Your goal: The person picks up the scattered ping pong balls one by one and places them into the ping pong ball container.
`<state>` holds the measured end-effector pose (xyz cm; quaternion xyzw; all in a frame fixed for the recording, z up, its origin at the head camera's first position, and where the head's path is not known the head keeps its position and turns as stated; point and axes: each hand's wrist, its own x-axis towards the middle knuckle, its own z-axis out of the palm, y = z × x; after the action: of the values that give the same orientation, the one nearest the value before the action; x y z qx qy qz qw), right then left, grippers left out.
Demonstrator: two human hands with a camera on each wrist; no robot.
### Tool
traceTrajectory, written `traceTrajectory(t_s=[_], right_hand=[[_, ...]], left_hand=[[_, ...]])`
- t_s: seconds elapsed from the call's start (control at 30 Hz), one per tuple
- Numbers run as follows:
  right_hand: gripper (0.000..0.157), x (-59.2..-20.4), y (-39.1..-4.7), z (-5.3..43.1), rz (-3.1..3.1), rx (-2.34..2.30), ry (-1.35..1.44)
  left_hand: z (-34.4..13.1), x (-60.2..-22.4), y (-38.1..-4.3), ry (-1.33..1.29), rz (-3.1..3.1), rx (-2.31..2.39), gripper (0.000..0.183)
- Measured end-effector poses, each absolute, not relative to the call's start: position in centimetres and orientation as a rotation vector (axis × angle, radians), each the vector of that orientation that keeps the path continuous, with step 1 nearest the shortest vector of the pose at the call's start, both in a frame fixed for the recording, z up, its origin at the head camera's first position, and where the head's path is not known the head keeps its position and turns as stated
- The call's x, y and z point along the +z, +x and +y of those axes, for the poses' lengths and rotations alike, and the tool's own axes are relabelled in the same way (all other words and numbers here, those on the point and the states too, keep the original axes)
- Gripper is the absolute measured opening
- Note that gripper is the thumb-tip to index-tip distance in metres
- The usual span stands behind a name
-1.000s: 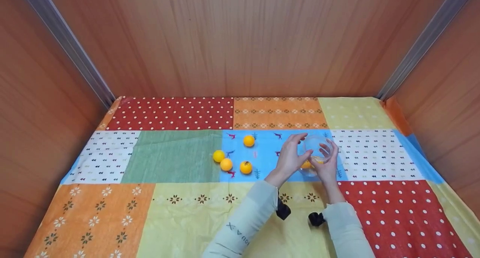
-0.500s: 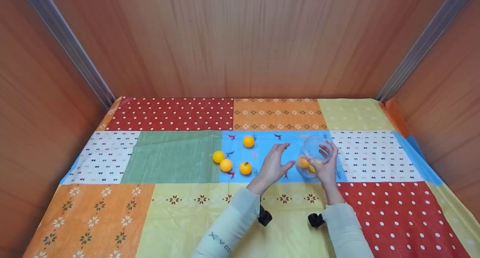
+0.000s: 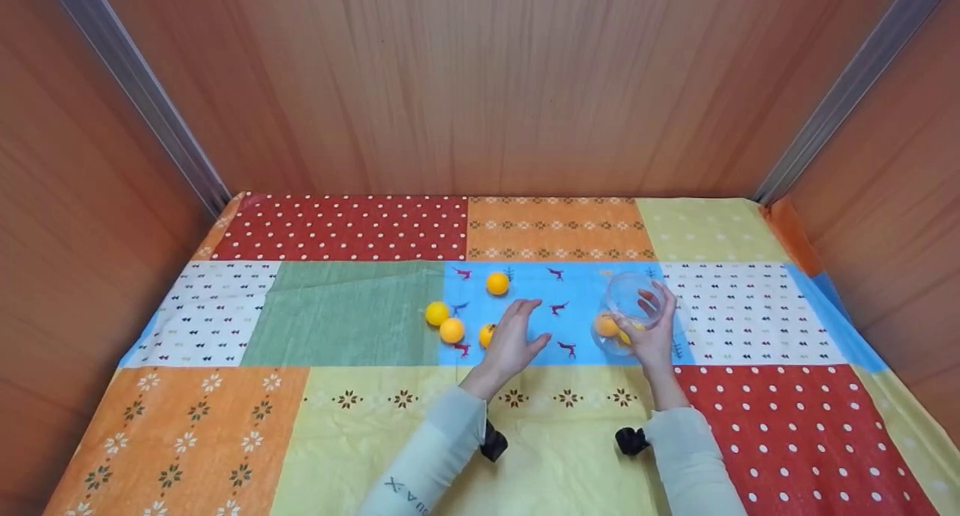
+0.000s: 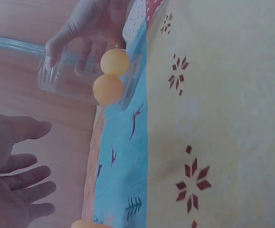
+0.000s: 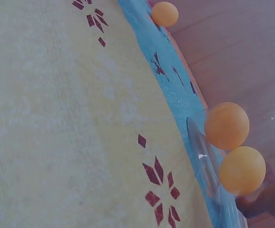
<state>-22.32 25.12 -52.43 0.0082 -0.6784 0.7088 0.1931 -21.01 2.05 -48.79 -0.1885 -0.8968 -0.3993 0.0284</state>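
Evidently, jar-filling is in hand: the right hand [image 3: 654,334] grips the clear jar [image 3: 621,303] at the blue patch [image 3: 574,289], two balls [image 3: 606,325] inside. The left hand's [image 3: 510,343] grip, loosely spread, holds nothing near four loose balls [image 3: 451,330]; next likely calls for pinching one.

On my screen the jar [image 3: 624,303] at the right reads as clear and smooth, with a glossy glint; I can't tell plastic from glass. I see the balls [image 3: 497,283] as smooth, matt plastic. The tablecloth [image 3: 352,313] looks like thin printed cloth, mostly matt and lightly creased. I make out smooth, wood-grained panels [image 3: 480,88] at the far side, dull grey metal strips [image 3: 844,88] at the far corners, and soft, matt cloth sleeves [image 3: 694,463] at the near side.
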Motion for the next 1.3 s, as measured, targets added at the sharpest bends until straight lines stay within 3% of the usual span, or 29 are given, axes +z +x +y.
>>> traceTrajectory(t_s=[0.7,1.3], right_hand=[[0.079,-52.5,-22.1,25.2,-1.902,1.989,0.056],[0.078,-52.6,-22.3,25.1,-1.888,1.968,0.068]], left_hand=[[-2.2,-51.4,-20.8,-0.415,-2.879,-1.127,0.054],[-2.1,-52.0,-21.1,-0.364,-2.907,-1.126,0.038]])
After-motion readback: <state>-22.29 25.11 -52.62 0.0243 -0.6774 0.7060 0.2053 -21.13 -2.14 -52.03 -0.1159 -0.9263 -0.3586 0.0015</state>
